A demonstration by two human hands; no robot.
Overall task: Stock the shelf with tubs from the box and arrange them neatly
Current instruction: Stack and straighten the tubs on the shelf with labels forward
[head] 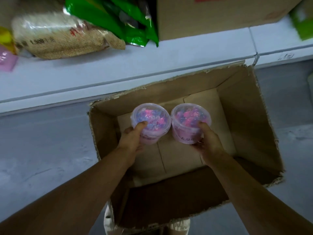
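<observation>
Now our left hand [131, 141] grips one tub [150, 122], right hand [209, 141] the other tub [190, 122], both above the box [250, 119]; thumb-on-lid holds could slip reaching the shelf [118, 68].

You have two pink tubs, the left tub [150, 122] and the right tub [190, 122], and two cardboard boxes: one open box [245, 119] on the floor, one closed box [211, 16] on the shelf [101, 68]. You also have one grain bag [59, 38] and one green bag [118, 19] there.
</observation>
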